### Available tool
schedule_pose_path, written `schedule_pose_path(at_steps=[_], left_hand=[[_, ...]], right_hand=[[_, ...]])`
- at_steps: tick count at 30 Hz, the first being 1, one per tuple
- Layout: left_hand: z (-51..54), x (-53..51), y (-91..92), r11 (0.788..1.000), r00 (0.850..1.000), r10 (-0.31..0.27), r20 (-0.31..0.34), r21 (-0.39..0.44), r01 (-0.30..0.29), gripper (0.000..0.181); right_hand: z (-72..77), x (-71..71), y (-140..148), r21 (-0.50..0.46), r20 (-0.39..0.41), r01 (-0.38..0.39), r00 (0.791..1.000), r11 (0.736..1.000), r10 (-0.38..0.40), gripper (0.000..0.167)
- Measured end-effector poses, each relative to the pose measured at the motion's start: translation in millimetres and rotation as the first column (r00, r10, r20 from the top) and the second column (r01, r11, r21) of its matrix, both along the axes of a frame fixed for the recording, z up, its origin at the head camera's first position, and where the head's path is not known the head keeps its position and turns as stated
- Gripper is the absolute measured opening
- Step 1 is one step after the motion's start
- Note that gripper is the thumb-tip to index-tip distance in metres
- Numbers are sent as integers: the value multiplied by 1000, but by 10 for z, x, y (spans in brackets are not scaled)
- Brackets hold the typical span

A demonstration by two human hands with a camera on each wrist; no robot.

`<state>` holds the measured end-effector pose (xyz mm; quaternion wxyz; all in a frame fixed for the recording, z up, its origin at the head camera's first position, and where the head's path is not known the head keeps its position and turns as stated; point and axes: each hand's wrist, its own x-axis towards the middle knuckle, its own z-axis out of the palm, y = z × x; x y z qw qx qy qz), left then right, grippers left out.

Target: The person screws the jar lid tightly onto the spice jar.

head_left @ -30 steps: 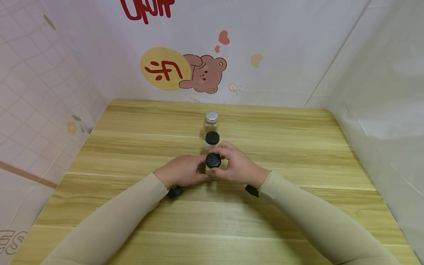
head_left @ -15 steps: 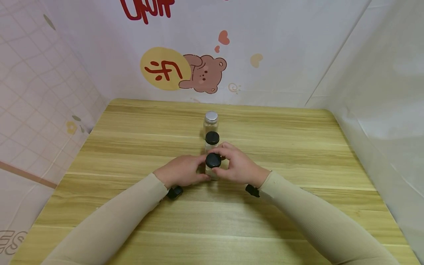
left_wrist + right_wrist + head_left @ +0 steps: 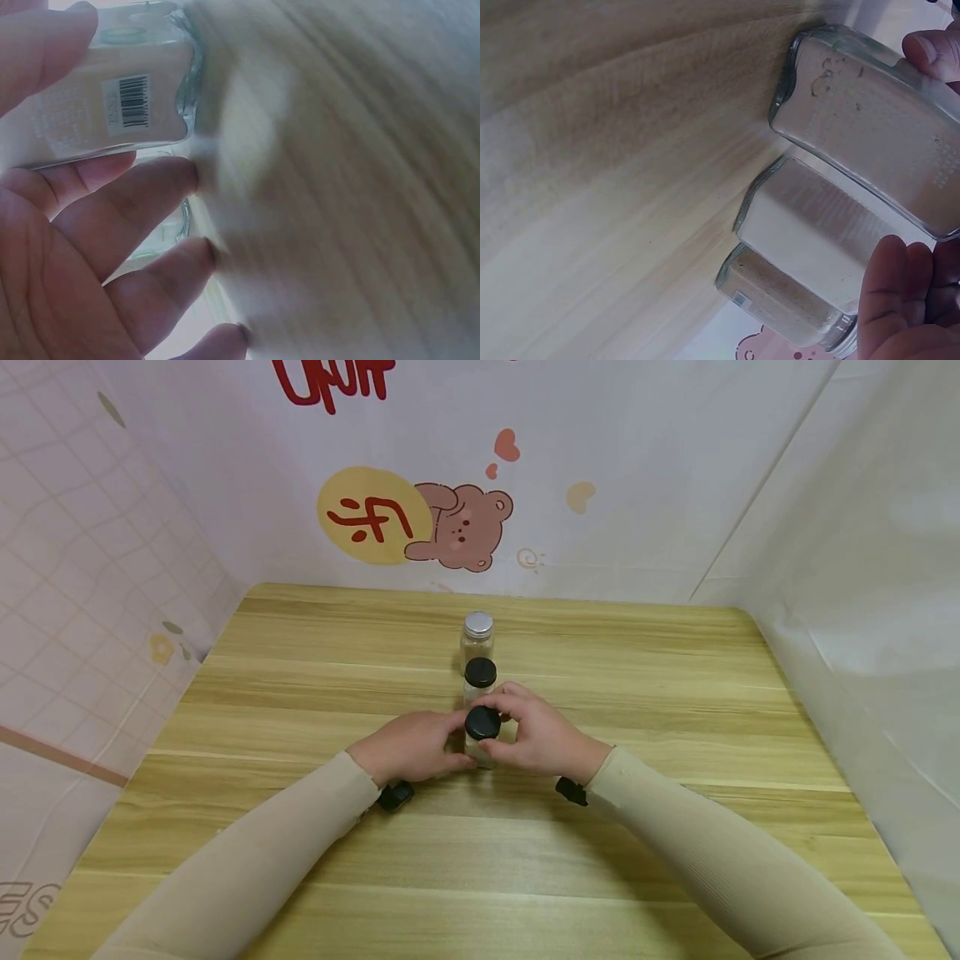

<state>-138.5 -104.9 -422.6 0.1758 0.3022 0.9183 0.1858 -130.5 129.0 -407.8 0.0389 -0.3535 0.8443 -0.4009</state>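
Three glass jars stand in a row on the table, running away from the person. The nearest jar (image 3: 855, 120) has a black lid (image 3: 483, 723) and pale contents; a barcode label (image 3: 133, 100) shows on it in the left wrist view. Low on its left side, the left hand (image 3: 412, 745) holds it between thumb and fingers. The right hand (image 3: 546, 737) pinches it from the right, just at or under the lid. Behind it is a second black-lidded jar (image 3: 810, 225) with whitish contents. Farthest back, the silver-lidded jar (image 3: 776, 296) holds something brownish.
A wood-grain table (image 3: 480, 868) carries the jars. Behind it hangs a white printed backdrop (image 3: 637, 460) with a cartoon bear, and similar sheets close off the left and right sides. Dark wrist devices sit below both sleeves.
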Motion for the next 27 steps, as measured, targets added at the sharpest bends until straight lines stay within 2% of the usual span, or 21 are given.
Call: schedule_pose_path(at_steps=[8, 27], left_hand=[[1, 0, -2, 1000, 1000, -8, -1, 7, 8, 50], [1, -1, -4, 1000, 1000, 1, 11, 6, -1, 51]], right_hand=[[30, 14, -11, 42, -36, 15, 999, 999, -14, 43], [11, -12, 16, 25, -29, -28, 999, 999, 28, 48]])
